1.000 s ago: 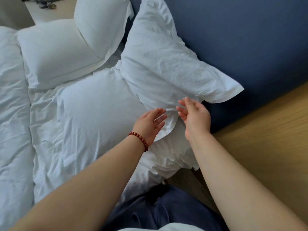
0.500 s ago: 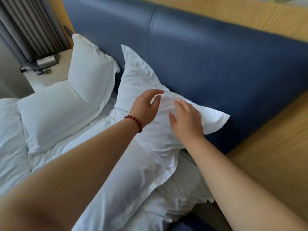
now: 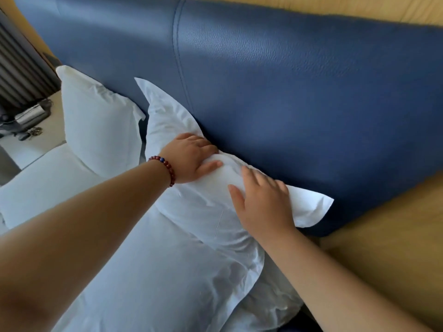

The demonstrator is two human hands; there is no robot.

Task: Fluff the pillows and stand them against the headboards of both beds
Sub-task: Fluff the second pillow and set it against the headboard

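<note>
Half props the pillow (image 3: 203, 212) on the headboard (image 3: 299, 104), left hand (image 3: 189, 159) fingers seemingly curled over its top, right hand (image 3: 261, 204) fingers spread flat, and risks a forward slump once released.

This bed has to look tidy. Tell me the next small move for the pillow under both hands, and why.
Probably plump the white fabric pillow along its top edge with both hands. It already leans on the blue padded headboard, the left hand grips its top edge, the right hand rests flat beside it, and the cover there looks creased.
</note>
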